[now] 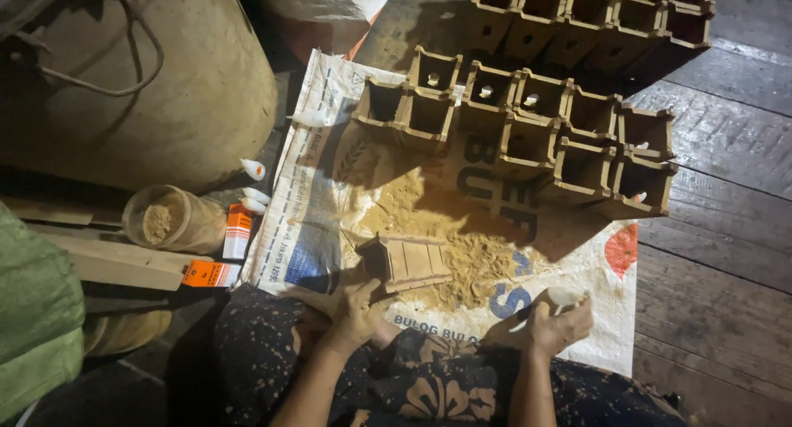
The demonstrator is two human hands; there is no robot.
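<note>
Nearest the lens, at lower centre: left hand (356,305) clasped on the edge of a small slatted wooden box (410,262), tipped on its side. Right hand (559,324), lower right, closed round a small white squeeze bottle (564,296). Box pale, dusted, resting on a heap of tan sawdust (462,250) over a printed woven sack (330,221). Likely risk: loose grit underneath, a one-sided grip, so a slip or roll. Beyond, upper right, rows of open square wooden compartments (528,117).

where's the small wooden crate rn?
Head view, lower centre: the crate lies on its side on the printed sack, at the near edge of the sawdust pile. The left hand grips its near end.
</note>
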